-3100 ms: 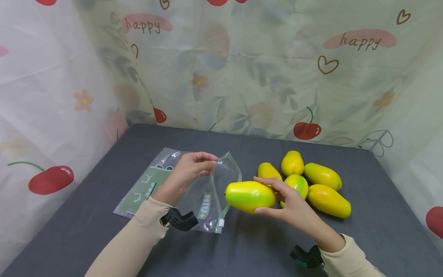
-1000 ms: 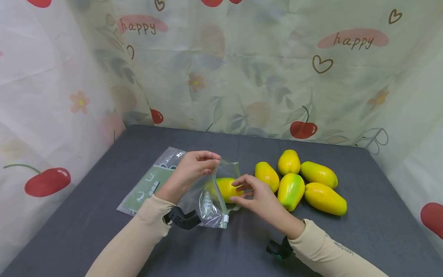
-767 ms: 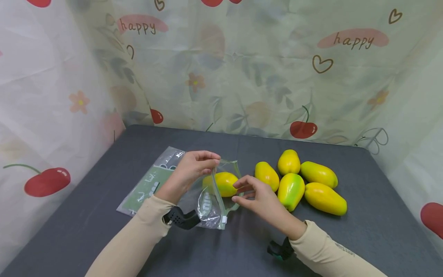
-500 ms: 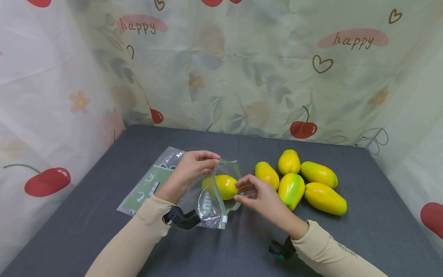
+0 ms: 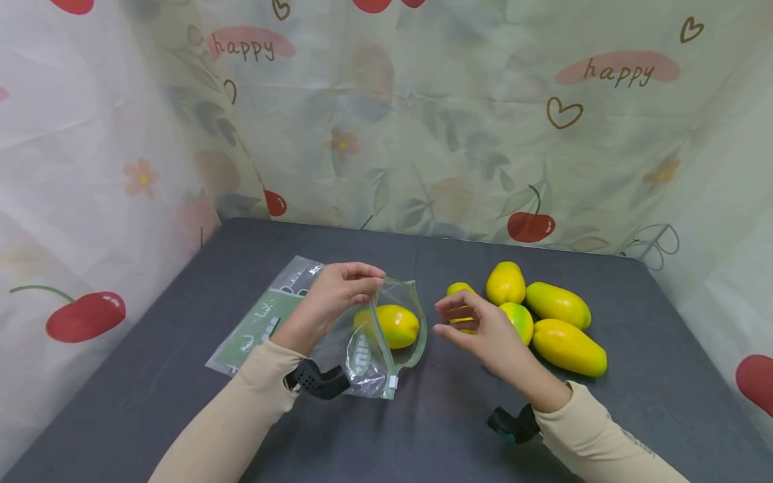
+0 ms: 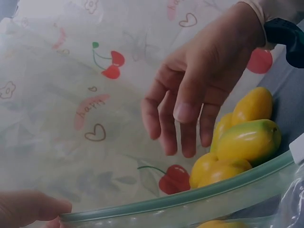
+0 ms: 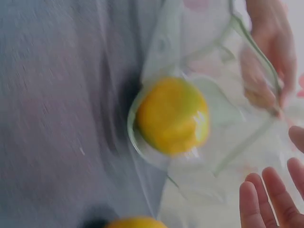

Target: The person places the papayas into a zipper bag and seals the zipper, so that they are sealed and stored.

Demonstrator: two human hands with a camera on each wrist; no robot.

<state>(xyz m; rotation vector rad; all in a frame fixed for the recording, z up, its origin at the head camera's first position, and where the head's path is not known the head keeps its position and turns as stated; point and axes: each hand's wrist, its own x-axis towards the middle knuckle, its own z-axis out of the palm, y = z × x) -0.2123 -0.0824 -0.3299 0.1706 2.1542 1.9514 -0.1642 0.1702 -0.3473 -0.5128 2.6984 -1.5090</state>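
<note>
My left hand pinches the upper rim of a clear zip bag with green edging, its mouth standing open to the right. Just inside that mouth lies a yellow, papaya-shaped fruit; in the right wrist view the fruit shows end-on, ringed by the bag's rim. Right of the mouth, my right hand is in the air with relaxed, parted fingers and holds nothing. It partly covers two more of the fruits in the head view. From the left wrist view, this right hand hangs beyond the green rim.
Several similar yellow fruits lie grouped on the dark grey table at the right. A flat bag with a green printed panel lies at the left. Patterned curtains enclose the back and sides.
My right hand carried a fruit leftward into the bag's mouth, let it go, and has drawn back to the right. The left hand keeps its hold on the rim.
</note>
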